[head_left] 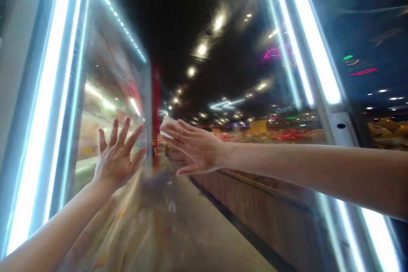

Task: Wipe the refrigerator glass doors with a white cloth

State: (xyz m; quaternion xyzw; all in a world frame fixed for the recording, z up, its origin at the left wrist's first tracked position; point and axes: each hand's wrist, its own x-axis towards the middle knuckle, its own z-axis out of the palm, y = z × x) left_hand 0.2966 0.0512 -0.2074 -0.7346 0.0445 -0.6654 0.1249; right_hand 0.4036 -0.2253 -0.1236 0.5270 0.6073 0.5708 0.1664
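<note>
- Head cam, everything a bit blurred; I've got both bare hands up front, arms stretched fwd.
- Key relation: the small soft white wad, cloth or paper point(165, 126), is at the right hand's point(197, 146) fingertips, so that hand is nearest; the left hand point(116, 163) is off to its left, a bit lower, w/ a gap btw them.
- Wad's long axis: can't tell, fingers cover most of it.
- Right hand: flat, fingers extended fairly close together, thumb apart below, wad under the fingertips. Fingers point left.
- Left hand: wide, all fingers spread & pointing up, nothing visible in it. It's in front of the tall clear pane point(108, 59), near its right edge; contact unconfirmed.
- Wad sits just right of that edge, marked by a slim grey upright point(148, 110).
- Bright white light strips point(41, 106) flank the pane's left edge.
</note>
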